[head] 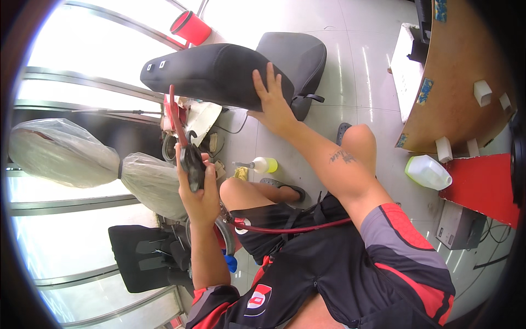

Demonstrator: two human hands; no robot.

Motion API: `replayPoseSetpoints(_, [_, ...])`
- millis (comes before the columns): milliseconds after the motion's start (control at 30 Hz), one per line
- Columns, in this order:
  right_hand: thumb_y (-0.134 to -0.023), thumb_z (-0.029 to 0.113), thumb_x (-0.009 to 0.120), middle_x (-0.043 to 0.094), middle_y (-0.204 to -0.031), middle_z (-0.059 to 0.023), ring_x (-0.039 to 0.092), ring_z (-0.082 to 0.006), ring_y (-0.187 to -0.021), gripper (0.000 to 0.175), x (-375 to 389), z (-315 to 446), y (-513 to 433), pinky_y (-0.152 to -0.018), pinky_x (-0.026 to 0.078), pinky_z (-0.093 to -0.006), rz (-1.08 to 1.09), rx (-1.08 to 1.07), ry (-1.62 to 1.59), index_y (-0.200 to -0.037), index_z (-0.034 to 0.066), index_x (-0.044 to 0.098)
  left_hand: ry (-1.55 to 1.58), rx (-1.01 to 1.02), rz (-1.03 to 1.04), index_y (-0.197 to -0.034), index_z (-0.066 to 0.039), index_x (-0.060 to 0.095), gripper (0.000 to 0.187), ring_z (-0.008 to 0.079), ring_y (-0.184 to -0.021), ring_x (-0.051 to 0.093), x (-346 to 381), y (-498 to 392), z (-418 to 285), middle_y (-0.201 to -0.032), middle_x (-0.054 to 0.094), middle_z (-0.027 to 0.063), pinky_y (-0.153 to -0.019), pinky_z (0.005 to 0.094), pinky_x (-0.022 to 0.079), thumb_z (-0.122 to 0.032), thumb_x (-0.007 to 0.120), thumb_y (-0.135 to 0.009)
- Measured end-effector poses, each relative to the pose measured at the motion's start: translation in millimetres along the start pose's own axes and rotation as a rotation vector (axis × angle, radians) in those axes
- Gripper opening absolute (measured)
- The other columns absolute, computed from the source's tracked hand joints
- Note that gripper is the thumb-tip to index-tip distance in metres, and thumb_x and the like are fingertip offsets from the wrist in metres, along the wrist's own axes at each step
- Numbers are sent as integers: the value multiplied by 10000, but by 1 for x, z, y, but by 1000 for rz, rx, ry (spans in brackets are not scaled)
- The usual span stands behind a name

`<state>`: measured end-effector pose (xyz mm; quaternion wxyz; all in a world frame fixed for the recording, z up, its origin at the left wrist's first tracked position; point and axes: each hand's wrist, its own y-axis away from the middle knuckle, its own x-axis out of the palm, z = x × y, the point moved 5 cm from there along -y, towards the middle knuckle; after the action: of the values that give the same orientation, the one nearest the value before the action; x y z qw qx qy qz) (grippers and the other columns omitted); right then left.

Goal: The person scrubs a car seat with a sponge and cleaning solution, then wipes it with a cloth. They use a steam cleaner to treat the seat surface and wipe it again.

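My left hand (200, 197) is raised at the left, its fingers wrapped around a black hand tool (192, 164) with a long, narrow red part pointing up. I cannot tell exactly what kind of tool it is. My right hand (273, 103) rests with spread fingers on the end of a black vehicle seat backrest (230, 74). Two small light-coloured slots show at the backrest's far left end. Beyond it is the dark grey seat cushion (291, 57). A red hose (291, 229) runs across my lap towards my left wrist; whether it joins the tool is hidden.
A spray bottle (265, 165) with yellow-green liquid stands on the tiled floor (353, 90). Plastic-wrapped bundles (65, 156) and black seat parts (137, 259) are at left. A red bucket (193, 28) sits farther off. A brown board (460, 61) and plastic jug (427, 172) are at right.
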<state>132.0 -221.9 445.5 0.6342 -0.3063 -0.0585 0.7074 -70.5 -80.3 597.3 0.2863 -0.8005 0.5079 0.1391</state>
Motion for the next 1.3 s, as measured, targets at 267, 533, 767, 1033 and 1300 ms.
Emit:
replayPoseSetpoints(267, [-943, 295, 780, 407, -1683, -314, 625, -447, -1361, 873, -30, -44, 15, -1165, 504, -492, 567, 74, 148, -1704, 156, 375, -484, 253, 236, -1705, -42, 370, 739, 268, -954, 719, 10, -14, -1, -1148, 734, 197, -890, 370, 570, 7, 662, -1027])
replayPoseSetpoints(533, [-959, 408, 802, 729, -1374, -192, 682, -412, -1280, 669, -35, -74, 186, -1081, 548, -489, 1238, 259, 233, -1541, 136, 615, -749, 390, 296, -1686, -138, 445, 736, 368, -853, 709, -27, -44, 10, -1113, 725, 192, -774, 421, 575, -96, 735, -1011])
replayPoseSetpoints(767, [-969, 373, 789, 729, -1374, -197, 683, -410, -1277, 605, -16, -102, 165, -1086, 547, -498, 938, 285, 284, -1490, 102, 640, -852, 332, 431, -1662, -155, 485, 696, 349, -739, 665, -5, -29, 59, -924, 671, 135, -685, 457, 541, -127, 726, -1010])
replayPoseSetpoints(1033, [-971, 343, 780, 724, -1379, -202, 682, -410, -1276, 597, -9, -115, 172, -1093, 543, -501, 937, 292, 326, -1493, 96, 633, -712, 409, 317, -1651, -157, 508, 682, 310, -703, 647, -17, -34, 58, -911, 671, 114, -666, 437, 540, -101, 719, -1005])
replayPoseSetpoints(1300, [-961, 344, 785, 744, -1335, -211, 697, -417, -1245, 584, -9, -122, 175, -1076, 551, -503, 900, 275, 339, -1471, 93, 653, -663, 374, 264, -1636, -186, 533, 678, 328, -724, 670, -25, -37, 58, -951, 701, 125, -680, 442, 550, -93, 727, -993])
